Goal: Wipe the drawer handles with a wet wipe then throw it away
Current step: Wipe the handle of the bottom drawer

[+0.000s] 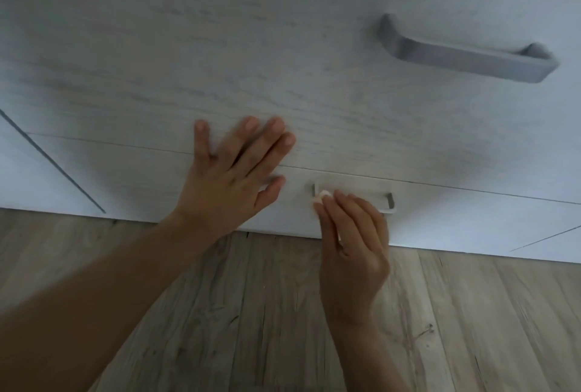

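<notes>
Right hand (352, 250) pinching the wipe (321, 197), left hand (232, 171) bracing flat, I'm rubbing the lower handle (389, 203), probably sweeping rightward next.

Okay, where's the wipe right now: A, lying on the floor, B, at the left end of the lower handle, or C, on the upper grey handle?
B: the right hand pinches the wet wipe against the left end of the lower handle.

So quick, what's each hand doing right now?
Left hand: open, flat against the drawer front.
Right hand: pinching the wet wipe against the lower drawer handle.
</notes>
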